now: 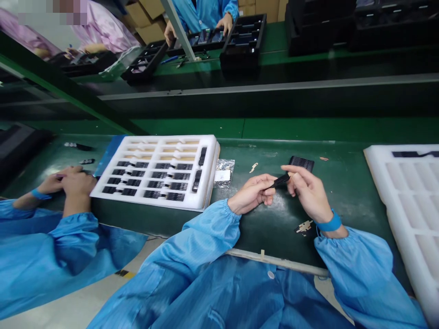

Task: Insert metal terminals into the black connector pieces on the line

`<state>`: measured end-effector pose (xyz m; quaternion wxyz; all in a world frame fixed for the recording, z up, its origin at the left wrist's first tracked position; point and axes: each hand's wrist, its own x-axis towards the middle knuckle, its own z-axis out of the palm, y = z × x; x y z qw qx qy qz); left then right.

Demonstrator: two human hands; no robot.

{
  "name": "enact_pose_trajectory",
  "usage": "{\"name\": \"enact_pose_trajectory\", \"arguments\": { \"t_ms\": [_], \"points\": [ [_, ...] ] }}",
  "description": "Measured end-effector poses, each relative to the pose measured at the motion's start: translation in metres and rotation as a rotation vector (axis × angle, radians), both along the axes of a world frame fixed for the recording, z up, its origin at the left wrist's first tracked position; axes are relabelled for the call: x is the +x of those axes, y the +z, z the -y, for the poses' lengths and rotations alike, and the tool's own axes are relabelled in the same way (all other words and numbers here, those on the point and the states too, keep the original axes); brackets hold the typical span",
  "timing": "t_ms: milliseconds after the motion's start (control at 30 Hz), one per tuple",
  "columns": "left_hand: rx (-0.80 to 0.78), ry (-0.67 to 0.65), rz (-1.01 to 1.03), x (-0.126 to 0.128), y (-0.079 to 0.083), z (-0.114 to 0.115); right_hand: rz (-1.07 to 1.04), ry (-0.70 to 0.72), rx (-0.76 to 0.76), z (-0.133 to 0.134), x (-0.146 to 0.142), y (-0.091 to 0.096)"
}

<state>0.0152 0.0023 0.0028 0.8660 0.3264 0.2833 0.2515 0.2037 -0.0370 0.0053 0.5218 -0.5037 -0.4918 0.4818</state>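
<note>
My left hand (253, 193) and my right hand (308, 189) meet over the dark green bench, both pinched on a small flat black part (281, 180) held between them. A second black ribbed part (302, 162) lies on the bench just behind my right fingers. To the left of my hands sits a white foam tray (209, 183) with rows of the same black parts in its slots. A small clear plastic bag (224, 172) lies beside that tray.
Another white foam tray (404, 192) sits at the right edge. Small pale scraps (303, 226) lie near my right wrist. A co-worker's hands (70, 183) rest on the bench at left. Across the belt, other people handle black trays (244, 41).
</note>
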Motion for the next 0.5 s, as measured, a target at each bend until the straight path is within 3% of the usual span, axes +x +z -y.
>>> {"name": "enact_pose_trajectory", "arguments": {
  "t_ms": [100,300,500],
  "points": [
    [0.011,-0.021,0.024,0.000,0.002,0.003,-0.077,0.081,0.015,0.006,-0.012,-0.002],
    [0.024,-0.076,0.048,-0.001,0.002,0.006,-0.542,0.122,-0.026,0.009,-0.024,-0.005],
    [0.017,-0.106,0.057,0.000,0.000,0.004,-0.603,0.135,-0.110,0.005,-0.022,-0.005]
  ]
}}
